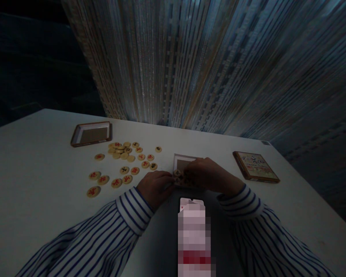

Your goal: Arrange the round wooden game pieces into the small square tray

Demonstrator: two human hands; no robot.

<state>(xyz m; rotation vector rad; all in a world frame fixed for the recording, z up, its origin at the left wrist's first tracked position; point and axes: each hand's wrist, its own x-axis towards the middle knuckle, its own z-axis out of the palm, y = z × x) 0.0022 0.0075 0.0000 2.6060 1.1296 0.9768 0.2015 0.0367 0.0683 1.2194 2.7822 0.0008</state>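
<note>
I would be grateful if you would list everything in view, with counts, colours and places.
Table: one, white, under everything.
Loose discs: over twenty, pale with red or black marks, left of centre; some piled, exact count unclear.
Open tray: one, brown-rimmed, far left.
Middle box: one, pale-rimmed, between the hands.
Boxed discs: at least two, pale with dark marks, inside it.
Closed case: one, brown, printed top, right.
Phone: one, lit screen, pixelated, near edge.
Small patch: one, greyish, far right corner.
Curtain: blue-grey and tan, behind.
Left hand, right hand: two, at middle box.
Sleeves: two, white, blue-striped.
</note>
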